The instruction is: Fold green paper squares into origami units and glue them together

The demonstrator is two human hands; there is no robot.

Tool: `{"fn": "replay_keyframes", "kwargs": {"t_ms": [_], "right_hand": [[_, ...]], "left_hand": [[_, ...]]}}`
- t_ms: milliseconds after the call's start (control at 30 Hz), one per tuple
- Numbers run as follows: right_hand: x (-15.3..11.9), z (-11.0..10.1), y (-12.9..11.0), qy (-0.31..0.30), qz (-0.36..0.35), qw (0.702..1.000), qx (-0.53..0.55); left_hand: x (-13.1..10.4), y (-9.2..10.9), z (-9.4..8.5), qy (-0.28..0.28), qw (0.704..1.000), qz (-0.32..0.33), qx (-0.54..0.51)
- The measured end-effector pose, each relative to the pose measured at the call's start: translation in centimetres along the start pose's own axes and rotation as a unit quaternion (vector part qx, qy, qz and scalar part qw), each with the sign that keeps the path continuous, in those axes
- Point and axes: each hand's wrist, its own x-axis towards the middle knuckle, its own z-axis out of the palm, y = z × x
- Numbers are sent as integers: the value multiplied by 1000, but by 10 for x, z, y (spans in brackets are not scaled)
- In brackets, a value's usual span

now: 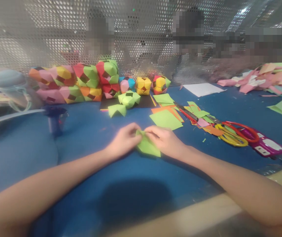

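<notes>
A light green sheet of origami paper (147, 147), partly folded, is held low over the blue table between both hands. My left hand (125, 139) pinches its upper left edge with thumb and fingers. On the other side, my right hand (164, 139) grips the top right edge, its fingertips close to those of the left. Just beyond the hands lie flat green paper squares (167, 120). Two folded green pieces, a small one (117, 111) and a larger joined one (129, 99), rest farther back.
Colourful folded paper balls (86, 75) are stacked along a perforated metal screen (143, 42). To the right lie yellow-handled scissors (231, 135), red handles, paper scraps and a purple power strip (266, 144). A blue tape dispenser-like object (54, 120) stands left. Pink paper pieces (254, 79) pile up far right.
</notes>
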Motion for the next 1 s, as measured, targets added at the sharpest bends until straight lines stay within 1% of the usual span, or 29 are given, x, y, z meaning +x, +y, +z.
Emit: {"fn": "replay_keyframes", "kwargs": {"t_ms": [200, 367, 433, 533, 633, 833, 1000], "right_hand": [[0, -2, 0, -4, 0, 1000, 3], [0, -2, 0, 6, -24, 1000, -6], [0, -2, 0, 6, -18, 1000, -7], [0, -2, -2, -7, 10, 1000, -15], [0, -3, -3, -20, 23, 999, -22], [0, -4, -1, -18, 3, 1000, -16], [0, -3, 1, -17, -3, 999, -32]], "left_hand": [[-1, 5, -2, -13, 1000, -12, -17], [-2, 2, 2, 22, 999, 15, 38], [-3, 1, 3, 34, 998, 23, 56], [-3, 2, 4, 40, 997, 29, 64], [-3, 3, 3, 38, 997, 24, 58], [-2, 5, 1, 9, 999, 17, 26], [-2, 4, 1, 14, 999, 24, 21]]}}
